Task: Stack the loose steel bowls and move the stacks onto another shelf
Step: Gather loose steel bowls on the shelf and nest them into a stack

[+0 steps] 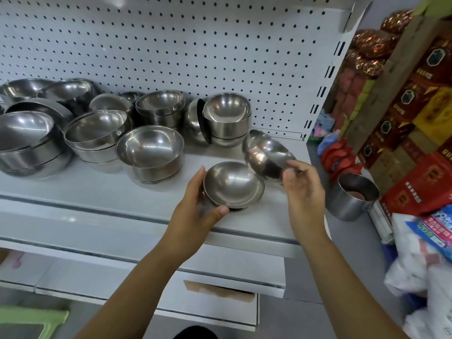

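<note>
Steel bowl (233,184), empty, held upright by the left hand (195,211); the right hand (303,192) grips a tilted bowl (267,156).

A shop: pegboard display shelf (151,192), steel bowls (149,145), stacked boxed goods (415,99)

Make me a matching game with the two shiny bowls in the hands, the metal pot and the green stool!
Things:
1. shiny round steel bowl in the left hand
2. second round steel bowl in the right hand
3. tall round steel pot
4. green plastic stool

States:
A. low down, bottom left corner
B. tipped steeply
C. upright, mouth up
D. past the right end of the white metal shelf

Pairs: 1-C, 2-B, 3-D, 4-A
</note>
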A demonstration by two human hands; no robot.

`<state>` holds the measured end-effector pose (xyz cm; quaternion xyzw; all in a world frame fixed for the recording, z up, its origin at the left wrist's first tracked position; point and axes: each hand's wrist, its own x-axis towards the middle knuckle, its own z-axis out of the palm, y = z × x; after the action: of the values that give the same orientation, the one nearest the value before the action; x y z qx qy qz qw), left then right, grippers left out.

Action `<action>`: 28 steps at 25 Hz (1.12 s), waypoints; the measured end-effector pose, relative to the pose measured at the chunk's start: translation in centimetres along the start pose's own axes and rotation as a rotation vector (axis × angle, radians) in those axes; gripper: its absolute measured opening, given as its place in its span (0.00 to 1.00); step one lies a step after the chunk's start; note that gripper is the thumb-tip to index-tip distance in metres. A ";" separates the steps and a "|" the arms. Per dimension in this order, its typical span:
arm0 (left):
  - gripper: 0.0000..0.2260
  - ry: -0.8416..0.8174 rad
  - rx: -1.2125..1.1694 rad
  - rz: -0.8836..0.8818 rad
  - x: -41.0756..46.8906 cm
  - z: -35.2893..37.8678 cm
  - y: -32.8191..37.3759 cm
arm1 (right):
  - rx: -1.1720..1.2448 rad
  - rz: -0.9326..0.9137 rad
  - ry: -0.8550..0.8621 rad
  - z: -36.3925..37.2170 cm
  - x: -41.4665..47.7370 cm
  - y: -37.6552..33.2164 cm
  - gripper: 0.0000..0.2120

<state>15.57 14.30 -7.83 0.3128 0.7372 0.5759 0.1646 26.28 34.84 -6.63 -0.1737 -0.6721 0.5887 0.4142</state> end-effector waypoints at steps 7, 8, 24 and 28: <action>0.32 0.004 0.004 -0.005 0.0 0.2 0.1 | -0.178 -0.003 -0.165 2.0 -1.7 0.4 0.24; 0.32 0.011 0.020 0.010 0.0 0.3 0.3 | -0.196 0.014 -0.179 1.9 -1.8 0.5 0.24; 0.31 0.087 0.305 0.047 0.1 2.5 0.1 | -0.156 0.068 -0.223 0.6 -1.8 0.3 0.33; 0.30 0.112 0.320 0.020 0.0 2.7 0.4 | -0.167 0.047 -0.254 0.7 -1.7 0.3 0.33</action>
<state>17.30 16.34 -8.21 0.3096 0.8245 0.4691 0.0655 26.64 33.24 -7.49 -0.1475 -0.7612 0.5578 0.2961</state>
